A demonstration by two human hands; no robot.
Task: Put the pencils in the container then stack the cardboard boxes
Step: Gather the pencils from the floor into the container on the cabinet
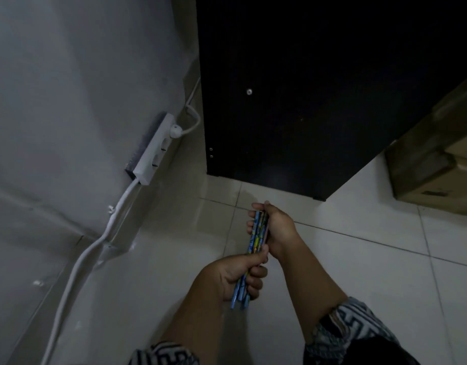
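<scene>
I count two hands: the left hand grips the near end of a bundle of pencils and the right hand the far end. At least three pencils show by their tips; the exact number I cannot tell. Beyond the bundle stands one black cabinet. Right of the cabinet I see two cardboard boxes, partly cut off. Left of the cabinet, one white power strip with one plug in it.
</scene>
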